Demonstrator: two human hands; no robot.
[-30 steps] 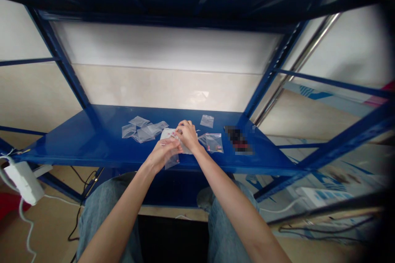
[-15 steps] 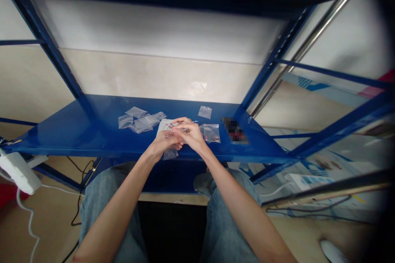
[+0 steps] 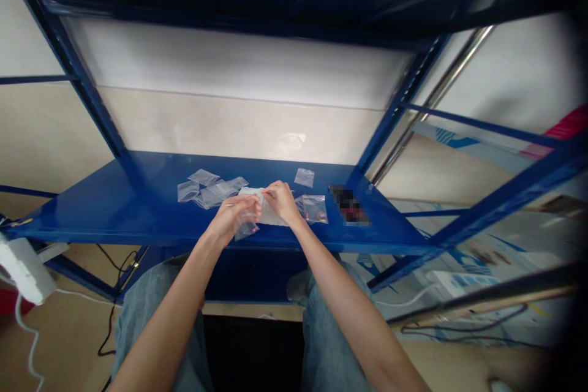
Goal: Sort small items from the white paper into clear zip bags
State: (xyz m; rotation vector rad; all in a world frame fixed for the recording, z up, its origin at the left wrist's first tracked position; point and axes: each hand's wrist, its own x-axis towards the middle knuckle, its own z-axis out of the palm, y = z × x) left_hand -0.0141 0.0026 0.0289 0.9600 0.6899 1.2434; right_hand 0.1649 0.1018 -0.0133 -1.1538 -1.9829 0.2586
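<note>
My left hand is closed on a small clear zip bag, which hangs below the fingers near the shelf's front edge. A small reddish piece shows inside the bag. Close beside it, my right hand has its fingertips pinched together; what lies between them is too small to make out. Under and between both hands lies a white sheet or pouch, partly covered by the fingers. Just right of my right hand, another clear bag holds a few small reddish pieces.
Several flat clear bags lie overlapping to the left on the blue shelf. A single bag lies farther back. A dark, pixelated flat object is at the right. Blue uprights and an upper shelf frame the space.
My hands have moved slightly apart from their overlapping position. The zip bag now hangs more to the left, and more of the white sheet shows. The camera view has tilted up a little.
</note>
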